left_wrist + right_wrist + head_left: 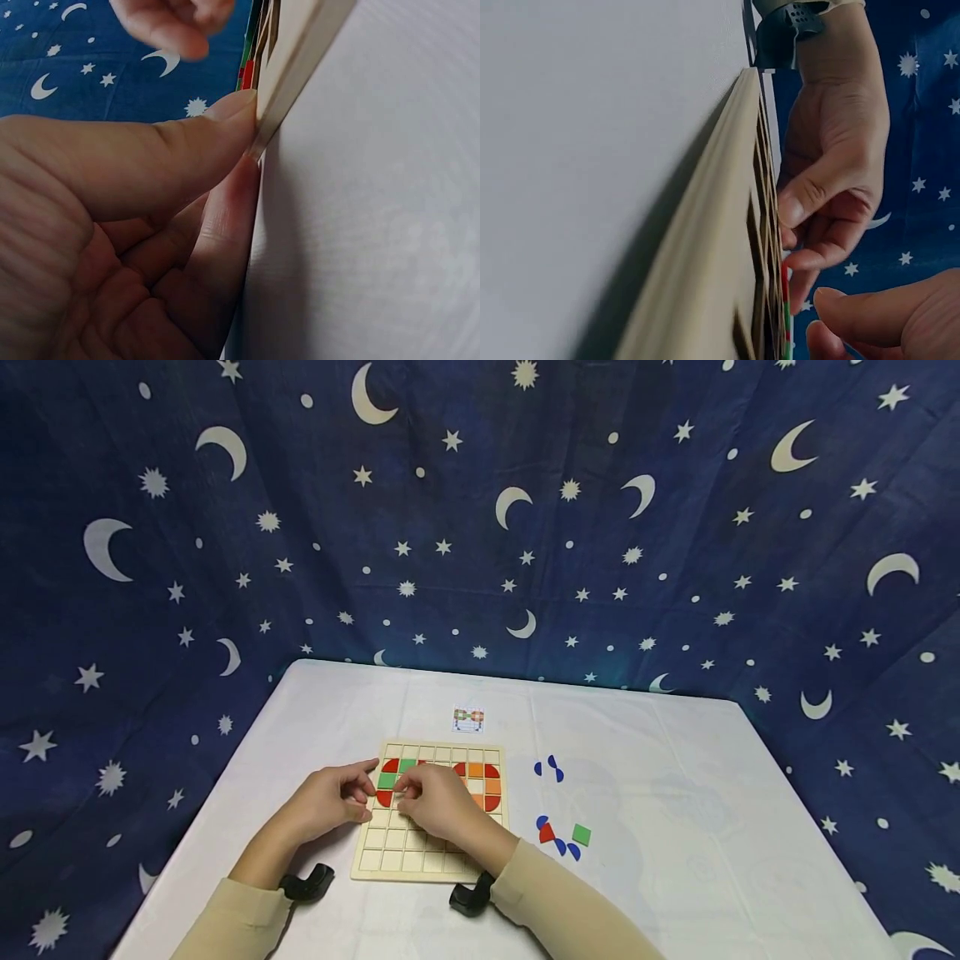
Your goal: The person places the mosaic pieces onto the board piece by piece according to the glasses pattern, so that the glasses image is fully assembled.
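A wooden grid board (414, 875) lies on the table, with red, green and orange pieces in its upper cells. My left hand (322, 802) is at the board's left edge. Its thumb and a finger (236, 195) hold the wooden rim, as the left wrist view shows. Over the board's left-middle cells hovers my right hand (442, 802), thumb and index bent toward each other beside a red quarter-circle (384, 798) and a green square (387, 781). No piece shows between the right fingertips (829, 298). The right hand covers the middle of the pattern.
Above the board lies a small pattern card (468, 718). To the right are loose blue segments (573, 851), a red quarter-circle (547, 833) and a green square (581, 834). Black wrist devices (471, 898) sit on both wrists. A dark blue star-and-moon curtain (480, 527) surrounds the white table (675, 827).
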### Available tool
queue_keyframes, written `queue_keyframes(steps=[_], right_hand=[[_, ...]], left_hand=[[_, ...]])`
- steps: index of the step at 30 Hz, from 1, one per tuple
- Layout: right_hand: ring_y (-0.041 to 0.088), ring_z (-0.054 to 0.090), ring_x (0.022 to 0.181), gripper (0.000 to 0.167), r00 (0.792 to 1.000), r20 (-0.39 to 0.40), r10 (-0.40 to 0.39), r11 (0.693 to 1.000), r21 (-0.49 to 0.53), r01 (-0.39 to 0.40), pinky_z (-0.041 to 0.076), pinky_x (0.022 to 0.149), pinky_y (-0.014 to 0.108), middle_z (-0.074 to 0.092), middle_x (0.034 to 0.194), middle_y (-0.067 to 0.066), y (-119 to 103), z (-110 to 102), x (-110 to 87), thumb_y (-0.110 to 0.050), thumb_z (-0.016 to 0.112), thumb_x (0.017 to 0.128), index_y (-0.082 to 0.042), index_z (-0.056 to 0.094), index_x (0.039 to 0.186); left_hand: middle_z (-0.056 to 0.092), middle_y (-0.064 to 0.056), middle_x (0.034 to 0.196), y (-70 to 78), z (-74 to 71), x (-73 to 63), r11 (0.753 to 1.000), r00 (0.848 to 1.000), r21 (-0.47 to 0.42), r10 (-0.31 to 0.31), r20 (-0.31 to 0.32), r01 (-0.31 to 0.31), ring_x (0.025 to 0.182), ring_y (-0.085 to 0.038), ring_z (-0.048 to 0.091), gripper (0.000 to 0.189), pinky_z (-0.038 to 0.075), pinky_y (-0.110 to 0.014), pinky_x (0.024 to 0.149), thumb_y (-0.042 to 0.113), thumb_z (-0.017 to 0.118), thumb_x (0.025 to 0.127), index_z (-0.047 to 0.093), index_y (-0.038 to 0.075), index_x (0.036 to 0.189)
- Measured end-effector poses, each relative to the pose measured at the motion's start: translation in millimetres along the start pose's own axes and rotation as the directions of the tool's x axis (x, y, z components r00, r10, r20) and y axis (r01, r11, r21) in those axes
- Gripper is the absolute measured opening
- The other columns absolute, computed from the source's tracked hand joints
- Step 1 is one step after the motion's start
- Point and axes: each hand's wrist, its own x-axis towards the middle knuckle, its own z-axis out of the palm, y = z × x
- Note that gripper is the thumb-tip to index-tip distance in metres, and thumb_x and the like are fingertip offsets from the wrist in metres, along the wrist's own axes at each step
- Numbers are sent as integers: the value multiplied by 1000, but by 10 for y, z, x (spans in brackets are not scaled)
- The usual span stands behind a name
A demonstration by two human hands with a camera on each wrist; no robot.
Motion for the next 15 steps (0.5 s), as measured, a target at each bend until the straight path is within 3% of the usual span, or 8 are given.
queue_keyframes(steps=[7,15], right_hand=[[2,54,71,11,999,14,31,999,43,-31,47,71,22,61,77,-13,91,-180,-215,-11,82,91,-18,80,100],[6,56,74,12,998,12,61,996,68,-61,47,68,23,62,80,-9,230,-426,-501,-9,80,92,-16,79,101]], left_hand=[[73,1,106,18,5,-13,1000,1000,3,-19,-5,19,85,-16,60,28,46,-24,73,1,91,76,74,14,93],[72,-4,134,11,20,-32,1000,1000,-6,-22,-15,22,86,-16,60,28,45,-24,74,-1,90,75,73,14,91]])
